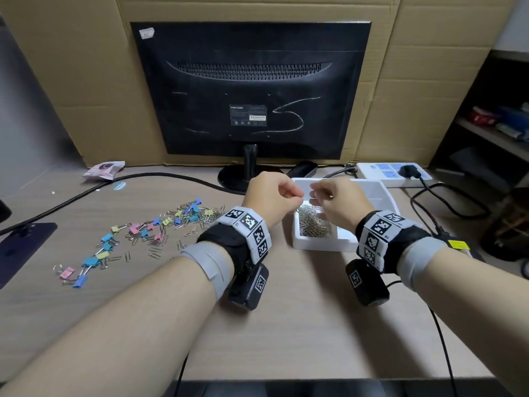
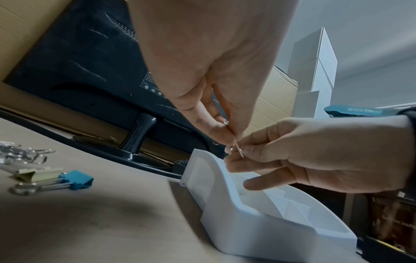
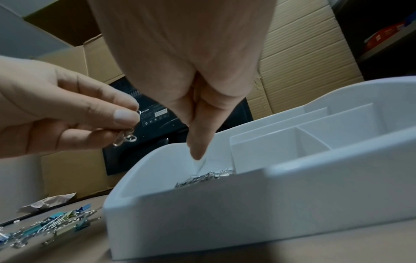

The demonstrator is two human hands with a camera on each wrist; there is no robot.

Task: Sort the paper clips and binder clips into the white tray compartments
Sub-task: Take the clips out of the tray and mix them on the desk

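The worry was the tangle: the left hand (image 1: pixel 267 193) pinched a small knot of paper clips (image 3: pixel 124 137) between thumb and fingertips, and the right hand (image 1: pixel 333 200) was pinching a thin clip (image 2: pixel 239 151) that seemed linked to it; pulled apart too sharply, one could spring free and land on the desk (image 1: pixel 286 325) or in the wrong compartment of the tray (image 1: pixel 323 243). Both hands hung just above the tray's near-left compartment, so a clean release would likely drop the clips onto the silver pile (image 1: pixel 313 223) directly below the fingertips. In the right wrist view a clip looked blurred just under the right fingertip (image 3: pixel 198 153), possibly already falling; I couldn't tell if it was held or loose. The other compartments, beyond and right of the fingers, looked bare. The unsorted heap of binder clips (image 1: pixel 137 233) and loose clips lay well off to the left of the left hand, untouched by either hand
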